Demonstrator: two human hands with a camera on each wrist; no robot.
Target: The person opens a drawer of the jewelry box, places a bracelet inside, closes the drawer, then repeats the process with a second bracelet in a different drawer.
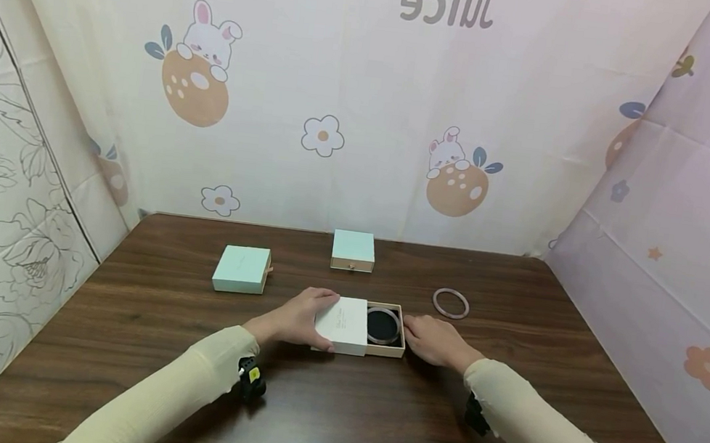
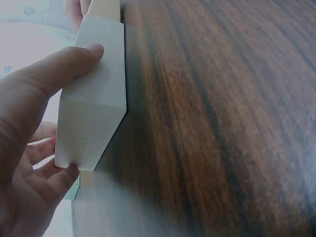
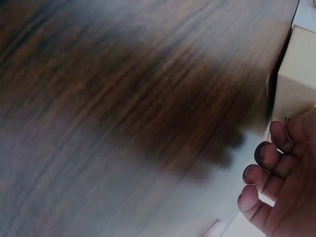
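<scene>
A white jewelry box (image 1: 341,326) lies on the table with its drawer (image 1: 397,352) partly slid out to the right. Inside the drawer, a pale bangle (image 1: 383,326) sits around a black pad. My left hand (image 1: 299,317) grips the box's white sleeve (image 2: 94,84), thumb on the near side and fingers round the far side. At the drawer's front, my right hand (image 1: 436,340) pinches the pull tab between thumb and index finger; the tab itself is mostly hidden. Its other fingers (image 3: 254,174) are loosely curled. Another bangle, pinkish (image 1: 451,303), lies on the table beyond the right hand.
Two mint-green drawer boxes stand farther back: one box (image 1: 242,268) at the left and another box (image 1: 354,249) near the table's back edge. The dark wooden table (image 1: 332,423) meets a printed curtain (image 1: 344,89) behind and to the right.
</scene>
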